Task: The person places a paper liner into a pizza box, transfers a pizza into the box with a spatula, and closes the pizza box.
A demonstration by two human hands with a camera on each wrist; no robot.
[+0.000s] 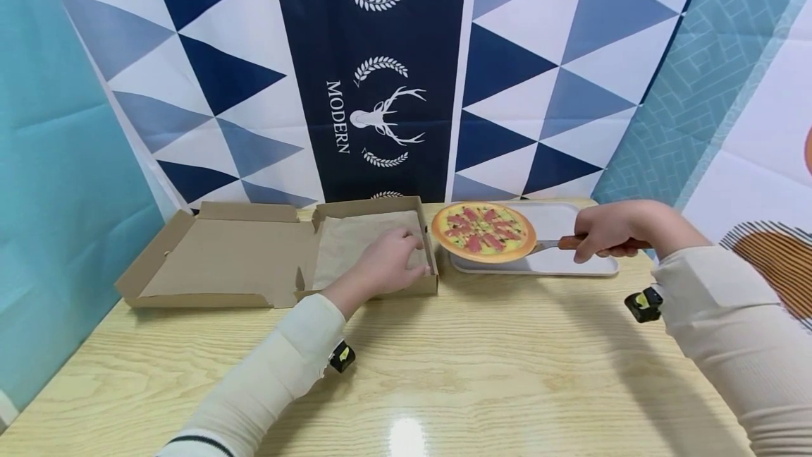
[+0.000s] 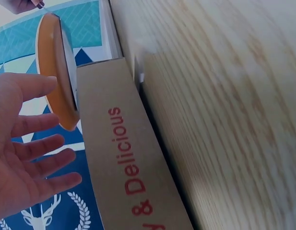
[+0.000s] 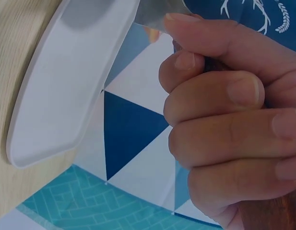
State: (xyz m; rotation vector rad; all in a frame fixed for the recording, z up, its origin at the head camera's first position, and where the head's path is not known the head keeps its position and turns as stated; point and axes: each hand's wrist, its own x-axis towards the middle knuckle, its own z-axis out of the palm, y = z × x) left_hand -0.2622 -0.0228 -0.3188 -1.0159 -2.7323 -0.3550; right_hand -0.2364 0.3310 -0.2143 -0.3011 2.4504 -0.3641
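My right hand [image 1: 612,228] grips the brown wooden handle [image 1: 573,242] of a metal server, and the pizza [image 1: 483,233] rides on its blade above the left part of the white tray [image 1: 558,264]. In the right wrist view the fingers [image 3: 219,134] curl round the handle. My left hand [image 1: 390,259] hovers over the right half of the open cardboard box [image 1: 368,208], holding nothing. The left wrist view shows that hand [image 2: 28,148] with fingers spread, beside the box wall [image 2: 124,143] with red lettering; the pizza [image 2: 56,72] is tilted edge-on there.
The box lid [image 1: 222,252] lies folded back to the left on the wooden table [image 1: 444,358]. Paper [image 1: 336,245] lines the box. A patterned cloth [image 1: 387,55] hangs behind the table, with teal cloth [image 1: 57,161] at the left.
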